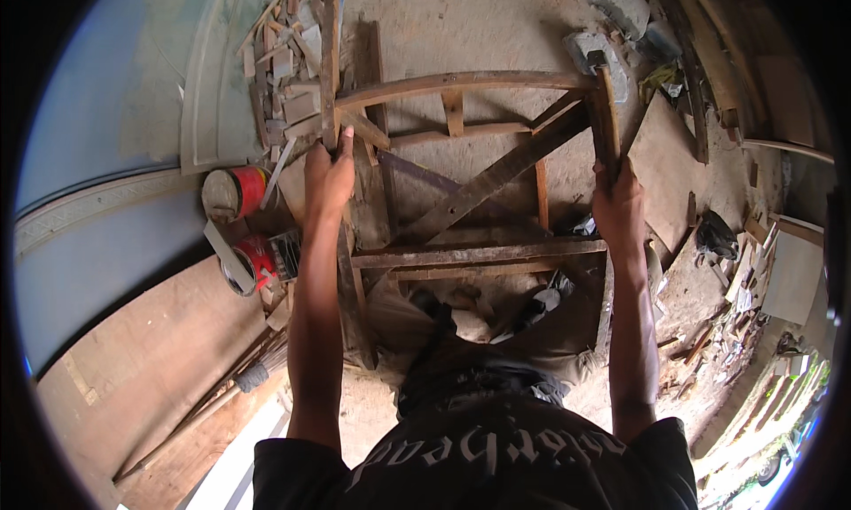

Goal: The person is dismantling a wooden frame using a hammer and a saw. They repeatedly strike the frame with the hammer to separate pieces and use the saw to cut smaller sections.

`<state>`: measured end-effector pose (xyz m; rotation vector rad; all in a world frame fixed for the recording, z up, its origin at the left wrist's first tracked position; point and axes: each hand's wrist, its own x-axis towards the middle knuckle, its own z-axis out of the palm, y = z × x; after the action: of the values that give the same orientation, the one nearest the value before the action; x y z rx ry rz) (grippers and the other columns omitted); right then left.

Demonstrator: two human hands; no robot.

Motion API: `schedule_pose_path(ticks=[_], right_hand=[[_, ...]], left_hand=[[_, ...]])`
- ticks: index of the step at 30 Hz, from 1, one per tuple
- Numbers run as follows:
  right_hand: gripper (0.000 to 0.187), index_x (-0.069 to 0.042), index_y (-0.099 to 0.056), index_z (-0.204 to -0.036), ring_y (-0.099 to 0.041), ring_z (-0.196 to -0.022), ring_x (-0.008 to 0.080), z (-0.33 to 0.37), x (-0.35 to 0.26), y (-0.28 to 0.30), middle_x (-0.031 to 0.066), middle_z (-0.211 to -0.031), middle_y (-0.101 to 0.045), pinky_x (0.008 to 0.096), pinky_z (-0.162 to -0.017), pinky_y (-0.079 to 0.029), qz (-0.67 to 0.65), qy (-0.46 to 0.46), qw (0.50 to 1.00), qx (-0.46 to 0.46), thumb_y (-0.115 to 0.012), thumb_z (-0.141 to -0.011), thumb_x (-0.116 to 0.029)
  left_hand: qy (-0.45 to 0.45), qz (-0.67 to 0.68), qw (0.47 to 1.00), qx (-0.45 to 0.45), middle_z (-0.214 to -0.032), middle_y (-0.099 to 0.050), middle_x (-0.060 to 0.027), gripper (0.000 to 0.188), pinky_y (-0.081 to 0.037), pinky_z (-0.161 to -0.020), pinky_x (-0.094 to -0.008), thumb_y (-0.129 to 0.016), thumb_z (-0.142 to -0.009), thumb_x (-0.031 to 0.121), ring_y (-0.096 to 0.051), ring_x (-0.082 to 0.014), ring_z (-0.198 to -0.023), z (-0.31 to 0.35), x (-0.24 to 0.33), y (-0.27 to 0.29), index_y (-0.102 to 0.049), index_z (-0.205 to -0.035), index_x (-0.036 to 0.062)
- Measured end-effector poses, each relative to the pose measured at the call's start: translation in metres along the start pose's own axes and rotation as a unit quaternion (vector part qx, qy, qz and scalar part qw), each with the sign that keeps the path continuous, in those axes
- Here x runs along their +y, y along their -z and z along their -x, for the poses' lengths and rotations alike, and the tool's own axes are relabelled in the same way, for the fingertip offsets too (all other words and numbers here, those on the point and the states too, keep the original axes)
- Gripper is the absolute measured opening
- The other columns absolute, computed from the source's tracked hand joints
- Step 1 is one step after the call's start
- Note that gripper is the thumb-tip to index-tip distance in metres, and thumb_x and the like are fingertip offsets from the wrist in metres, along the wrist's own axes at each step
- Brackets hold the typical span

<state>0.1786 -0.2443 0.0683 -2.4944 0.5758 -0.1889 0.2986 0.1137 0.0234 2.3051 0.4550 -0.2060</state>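
Note:
In front of my body stands a dark brown wooden frame point(470, 82), with a gently bowed rail, side posts, lower bars and a slanting brace point(505, 182). My left hand point(330, 177) is closed around its left post, thumb pointing up along the wood. Around the right post point(605, 111) my right hand point(618, 200) is wrapped, just below the level of the bowed rail. A straight bar point(479, 255) crosses the frame nearer to me, above my feet. Both of my arms reach forward, well apart.
Two red paint cans point(238, 193) stand left of the frame against a plywood sheet point(160, 350). Wood offcuts point(288, 84) are piled at the far left. Concrete blocks point(612, 53) lie far right, with boards and scraps point(709, 350) along the right side. A long-handled tool point(208, 408) lies lower left.

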Motion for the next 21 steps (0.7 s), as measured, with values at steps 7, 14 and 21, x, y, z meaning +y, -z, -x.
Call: schedule_pose_path(ticks=[7, 14, 21], right_hand=[[0.025, 0.006, -0.053, -0.1, -0.059, -0.09, 0.0488, -0.005, 0.006, -0.002, 0.0334, -0.087, -0.061, 0.0511, -0.074, -0.048, -0.012, 0.002, 1.0, -0.007, -0.053, -0.091, -0.017], [0.025, -0.001, -0.058, -0.099, -0.061, -0.062, 0.013, -0.026, 0.071, -0.032, 0.0085, -0.075, -0.062, 0.0329, -0.047, -0.049, -0.165, -0.047, 0.983, -0.071, -0.054, -0.092, -0.025], [0.034, 0.002, -0.059, -0.104, -0.066, -0.073, 0.0247, 0.045, -0.003, 0.06, 0.0165, -0.079, -0.065, 0.0355, -0.066, -0.05, -0.288, -0.032, 0.957, 0.013, -0.058, -0.092, -0.029]], left_hand=[[0.068, 0.089, 0.993, -0.038, -0.058, -0.053, -0.0073, 0.047, -0.038, -0.039, -0.0352, -0.056, -0.093, 0.041, -0.049, -0.0178, -0.041, 0.017, 0.021, 0.013, -0.06, -0.09, -0.0054], [0.039, 0.068, 0.996, -0.033, -0.064, -0.055, -0.0088, 0.072, -0.041, -0.041, -0.0337, -0.052, -0.086, 0.065, -0.05, -0.0156, -0.046, 0.018, 0.004, 0.006, -0.057, -0.091, -0.0063], [-0.012, 0.28, 0.959, -0.039, -0.058, -0.041, -0.0003, 0.08, -0.034, -0.04, -0.0286, -0.036, -0.084, 0.078, -0.039, -0.0109, -0.042, 0.062, 0.03, 0.068, -0.054, -0.087, -0.0001]])
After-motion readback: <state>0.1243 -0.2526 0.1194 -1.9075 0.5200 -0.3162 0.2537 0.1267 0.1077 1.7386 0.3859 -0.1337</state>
